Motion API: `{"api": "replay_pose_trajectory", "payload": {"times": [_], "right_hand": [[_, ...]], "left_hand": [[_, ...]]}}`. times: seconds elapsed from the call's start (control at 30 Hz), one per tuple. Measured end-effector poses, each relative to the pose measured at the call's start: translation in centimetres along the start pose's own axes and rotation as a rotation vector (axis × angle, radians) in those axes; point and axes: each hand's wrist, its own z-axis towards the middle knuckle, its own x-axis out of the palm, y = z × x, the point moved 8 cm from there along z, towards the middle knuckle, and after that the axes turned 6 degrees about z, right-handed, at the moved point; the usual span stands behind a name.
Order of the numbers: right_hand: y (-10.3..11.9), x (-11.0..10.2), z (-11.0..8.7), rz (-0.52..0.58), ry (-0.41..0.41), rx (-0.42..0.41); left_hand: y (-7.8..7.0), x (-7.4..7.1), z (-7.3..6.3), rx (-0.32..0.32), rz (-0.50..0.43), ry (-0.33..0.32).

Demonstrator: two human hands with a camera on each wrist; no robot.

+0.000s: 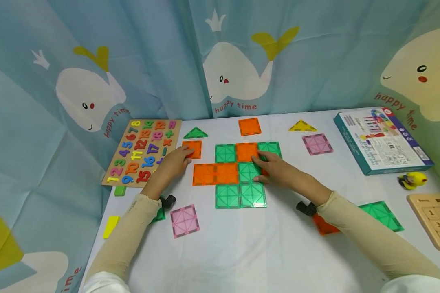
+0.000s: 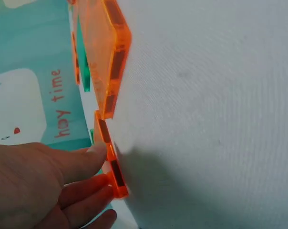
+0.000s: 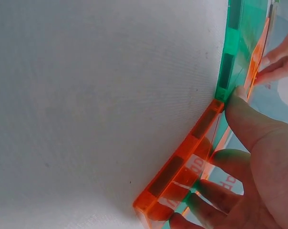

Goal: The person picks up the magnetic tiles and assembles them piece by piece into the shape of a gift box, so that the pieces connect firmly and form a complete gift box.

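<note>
Square and triangular magnetic tiles lie on the white table. My left hand (image 1: 174,163) pinches an orange square tile (image 1: 196,145) near its corner, thumb on its face in the left wrist view and fingers at its edge. My right hand (image 1: 278,170) is over the right side of a joined group of green and orange squares, touching an orange tile (image 3: 175,172) mostly hidden under it in the head view. In the right wrist view, its thumb presses where a green tile (image 3: 230,59) meets that orange one. Two joined orange squares (image 1: 215,174) form the group's left arm.
A wooden number board (image 1: 111,167) stands at left, a boxed set (image 1: 383,140) at right beside a small yellow toy (image 1: 412,180) and a wooden number tray (image 1: 421,219). Loose tiles around include a pink square (image 1: 185,221), another pink square (image 1: 317,144) and a yellow triangle (image 1: 302,126).
</note>
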Motion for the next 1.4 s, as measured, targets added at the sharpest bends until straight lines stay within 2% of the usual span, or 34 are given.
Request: {"api": "replay_pose_trajectory", "payload": {"times": [0.1,0.2,0.43,0.57,0.73,0.9,0.97,1.1,1.27,1.4], "right_hand": [[-0.1,0.0,0.1,-0.003,-0.003,-0.002],[0.0,0.0,0.1,-0.001,-0.005,-0.009],[0.1,-0.1,0.1,0.007,-0.021,-0.022],[0.0,0.0,0.1,-0.004,-0.024,-0.020],[-0.1,0.0,0.2,-0.010,-0.019,-0.013],[-0.1,-0.9,0.6,-0.016,0.028,-0.011],[-0.4,-1.9,1.4,0.012,0.031,-0.032],[-2.3,-4.8,3.8,0.123,-0.015,-0.064],[-6.0,-8.3,8.0,0.157,-0.082,0.009],[-8.5,-9.2,11.2,0.137,-0.100,0.082]], "left_hand": [[-0.2,-0.5,0.2,-0.003,0.019,-0.056],[-0.7,-0.5,0.3,-0.005,0.030,-0.072],[-3.4,0.9,0.7,0.009,0.021,-0.012],[-5.1,1.7,0.4,0.019,0.036,0.028],[-5.6,2.5,-0.2,0.035,0.011,0.058],[-5.7,2.7,-0.6,0.074,-0.009,0.040],[-5.7,2.7,-0.7,0.084,-0.014,0.032],[-5.8,2.8,-0.5,0.093,-0.002,0.036],[-5.8,3.0,-0.4,0.077,0.004,0.050],[-5.8,2.9,-0.5,0.072,-0.020,0.054]]}}
